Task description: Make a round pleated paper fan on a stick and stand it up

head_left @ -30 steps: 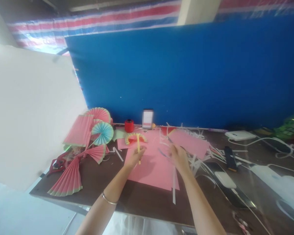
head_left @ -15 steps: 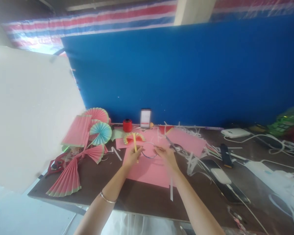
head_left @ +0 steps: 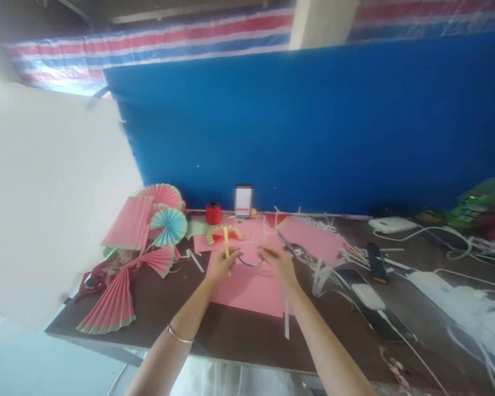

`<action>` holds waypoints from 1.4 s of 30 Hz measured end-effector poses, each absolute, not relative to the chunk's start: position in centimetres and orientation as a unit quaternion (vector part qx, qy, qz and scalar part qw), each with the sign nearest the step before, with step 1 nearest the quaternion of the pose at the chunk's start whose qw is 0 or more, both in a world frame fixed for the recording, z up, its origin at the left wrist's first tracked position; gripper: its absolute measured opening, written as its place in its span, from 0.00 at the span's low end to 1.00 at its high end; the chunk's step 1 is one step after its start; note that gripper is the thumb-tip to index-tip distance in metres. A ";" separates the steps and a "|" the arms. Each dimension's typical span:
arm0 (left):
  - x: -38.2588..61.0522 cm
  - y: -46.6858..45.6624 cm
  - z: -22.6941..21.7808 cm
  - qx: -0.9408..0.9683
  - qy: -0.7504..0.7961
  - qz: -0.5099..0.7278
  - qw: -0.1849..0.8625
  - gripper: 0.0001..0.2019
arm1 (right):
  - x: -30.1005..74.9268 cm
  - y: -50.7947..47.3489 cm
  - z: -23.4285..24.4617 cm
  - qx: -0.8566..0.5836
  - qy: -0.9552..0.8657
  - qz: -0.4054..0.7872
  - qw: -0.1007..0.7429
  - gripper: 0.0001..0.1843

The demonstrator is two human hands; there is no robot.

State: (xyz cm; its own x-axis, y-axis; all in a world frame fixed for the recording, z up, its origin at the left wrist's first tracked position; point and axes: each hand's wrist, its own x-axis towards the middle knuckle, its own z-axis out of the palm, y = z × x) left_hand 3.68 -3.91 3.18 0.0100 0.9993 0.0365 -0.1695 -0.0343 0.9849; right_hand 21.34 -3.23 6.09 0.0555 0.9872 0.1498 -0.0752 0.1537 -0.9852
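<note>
Over a sheet of pink paper [head_left: 247, 291], a thin round loop [head_left: 251, 265], pale at the top and dark along the bottom, stretches between my hands. My left hand [head_left: 221, 266] is closed on the loop's left side and also holds an upright yellow strip [head_left: 226, 237]. Fingers of my right hand [head_left: 279, 263] pinch the loop's right side. What the loop is made of I cannot make out. Just behind the left hand lies a small red and yellow folded paper fan [head_left: 213, 235].
Pink and blue pleated fans [head_left: 169, 226] and red-handled scissors [head_left: 91, 281] lie left. A red spool [head_left: 213, 213] and a propped phone [head_left: 243, 201] stand at the back. Paper scraps [head_left: 322, 275], a dark phone [head_left: 390, 324], cables and a power strip [head_left: 437, 291] crowd the right.
The camera view has shifted very slightly. Both hands keep their hold on the loop, and the yellow strip stays in the left hand.
</note>
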 end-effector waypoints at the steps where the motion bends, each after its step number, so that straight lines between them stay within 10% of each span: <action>1: 3.7 -3.9 3.2 0.468 0.445 0.545 0.536 0.27 | 21.4 -3.2 6.0 -0.452 -0.506 0.462 0.571 0.18; 17: 4.0 -4.5 3.8 0.498 0.520 0.549 0.424 0.14 | 21.2 -4.0 6.7 -0.435 -0.569 0.363 0.596 0.10; 23: 3.8 -4.1 3.3 0.477 0.523 0.561 0.429 0.14 | 20.9 -3.2 5.9 -0.400 -0.462 0.446 0.654 0.36; 30: 4.0 -5.1 4.9 0.523 0.504 0.516 0.455 0.16 | 19.6 -3.7 5.3 -0.360 -0.483 0.600 0.527 0.22; 42: 4.4 -5.0 4.0 0.576 0.478 0.440 0.497 0.16 | 19.4 -3.2 4.6 -0.345 -0.390 0.637 0.568 0.15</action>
State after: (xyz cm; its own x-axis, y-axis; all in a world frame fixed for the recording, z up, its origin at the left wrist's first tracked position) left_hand 4.39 -4.98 3.97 0.1567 0.9871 0.0327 0.1132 -0.0508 0.9923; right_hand 19.41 -3.24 4.57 -0.1164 0.9932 0.0031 -0.4547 -0.0505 -0.8892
